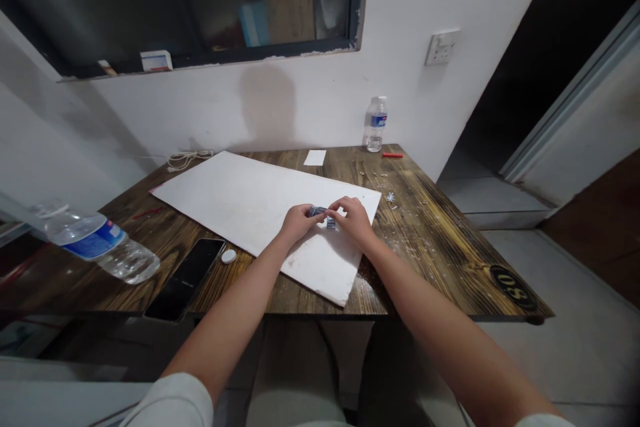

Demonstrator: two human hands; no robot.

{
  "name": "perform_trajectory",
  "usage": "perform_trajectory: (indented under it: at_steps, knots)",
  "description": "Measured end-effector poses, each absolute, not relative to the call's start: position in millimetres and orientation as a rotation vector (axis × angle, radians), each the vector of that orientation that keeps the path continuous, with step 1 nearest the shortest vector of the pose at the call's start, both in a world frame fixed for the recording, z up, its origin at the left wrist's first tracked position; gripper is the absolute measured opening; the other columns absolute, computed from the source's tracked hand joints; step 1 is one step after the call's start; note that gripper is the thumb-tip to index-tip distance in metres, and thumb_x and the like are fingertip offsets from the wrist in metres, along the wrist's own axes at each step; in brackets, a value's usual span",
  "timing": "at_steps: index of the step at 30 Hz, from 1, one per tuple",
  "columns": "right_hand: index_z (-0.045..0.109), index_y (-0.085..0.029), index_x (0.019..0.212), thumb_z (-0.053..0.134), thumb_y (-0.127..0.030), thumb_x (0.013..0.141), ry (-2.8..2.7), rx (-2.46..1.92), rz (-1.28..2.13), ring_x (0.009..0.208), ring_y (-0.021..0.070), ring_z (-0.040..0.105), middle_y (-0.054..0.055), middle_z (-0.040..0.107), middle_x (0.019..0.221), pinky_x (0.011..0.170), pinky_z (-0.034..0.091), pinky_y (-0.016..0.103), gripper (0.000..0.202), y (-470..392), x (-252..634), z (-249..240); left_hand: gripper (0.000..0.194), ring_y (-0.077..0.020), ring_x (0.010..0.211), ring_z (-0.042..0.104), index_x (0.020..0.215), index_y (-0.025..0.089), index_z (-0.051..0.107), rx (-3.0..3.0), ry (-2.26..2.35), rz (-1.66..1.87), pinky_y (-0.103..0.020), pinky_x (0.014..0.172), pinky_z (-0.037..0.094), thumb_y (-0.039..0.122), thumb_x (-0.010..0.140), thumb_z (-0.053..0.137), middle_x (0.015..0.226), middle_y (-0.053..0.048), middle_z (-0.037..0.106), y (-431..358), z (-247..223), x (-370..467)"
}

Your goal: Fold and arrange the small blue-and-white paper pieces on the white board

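Over the right part of a white board (235, 193), my two hands meet at a small dark grey, patterned piece (318, 211). My left hand (299, 221) is closed on its left end. The fingers of my right hand (353, 217) are pinched together at its right end, close to the left fingertips. Just below the right fingertips shows a second small grey, striped bit (331, 223); I cannot tell if it is joined to the first. The exact kind of these pieces is too small to make out.
The board lies on a dark wooden table (430, 260). A tilted water bottle (100, 240), a phone (185, 280) and a white cap (229, 256) are on the left. Behind are a white paper (315, 157), another bottle (377, 123) and a red stick (393, 155).
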State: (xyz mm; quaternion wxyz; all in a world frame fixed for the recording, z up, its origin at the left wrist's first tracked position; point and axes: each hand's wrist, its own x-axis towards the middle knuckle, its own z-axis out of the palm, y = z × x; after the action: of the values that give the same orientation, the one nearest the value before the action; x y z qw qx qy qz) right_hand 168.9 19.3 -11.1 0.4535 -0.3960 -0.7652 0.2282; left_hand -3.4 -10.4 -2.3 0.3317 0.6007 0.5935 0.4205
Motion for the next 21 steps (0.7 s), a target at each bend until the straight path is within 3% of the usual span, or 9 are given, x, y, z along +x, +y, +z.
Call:
perform_trajectory:
  at_steps: [4, 9, 14, 21]
  knots:
    - [0.065, -0.023, 0.071, 0.062, -0.044, 0.088, -1.876, -0.998, 0.582, 0.083, 0.0214, 0.054, 0.005, 0.067, 0.081, 0.079, 0.039, 0.034, 0.027, 20.0, 168.7, -12.3, 0.04, -0.0132, 0.06, 0.05, 0.069, 0.014, 0.067, 1.603, 1.519, 1.069, -0.025, 0.057, 0.032, 0.053, 0.066, 0.074, 0.062, -0.001, 0.061, -10.8, -1.9, -3.1]
    - [0.067, -0.022, 0.085, 0.064, -0.042, 0.085, -1.837, -1.019, 0.637, 0.082, 0.0207, 0.054, 0.004, 0.068, 0.084, 0.074, 0.039, 0.032, 0.02, 20.8, 167.7, -13.8, 0.034, -0.0123, 0.059, 0.048, 0.071, 0.014, 0.066, 1.65, 1.467, 1.036, -0.026, 0.057, 0.033, 0.048, 0.07, 0.071, 0.062, -0.001, 0.06, -11.7, -2.0, -2.5]
    - [0.065, -0.022, 0.071, 0.064, -0.039, 0.086, -1.85, -1.026, 0.615, 0.077, 0.0189, 0.054, 0.003, 0.067, 0.079, 0.073, 0.038, 0.032, 0.023, 20.1, 168.0, -12.1, 0.037, -0.0105, 0.058, 0.046, 0.073, 0.013, 0.065, 1.63, 1.416, 1.037, -0.024, 0.054, 0.03, 0.05, 0.074, 0.069, 0.063, -0.001, 0.058, -10.3, -8.2, -3.0]
    - [0.066, -0.022, 0.068, 0.063, -0.046, 0.084, -1.755, -1.104, 0.643, 0.072, 0.0189, 0.055, 0.003, 0.068, 0.075, 0.069, 0.039, 0.032, 0.029, 22.0, 170.7, -13.6, 0.039, -0.0134, 0.071, 0.057, 0.086, 0.013, 0.068, 1.447, 1.243, 1.076, -0.026, 0.065, 0.041, 0.051, 0.075, 0.07, 0.083, -0.006, 0.067, -8.1, -16.9, -1.4]
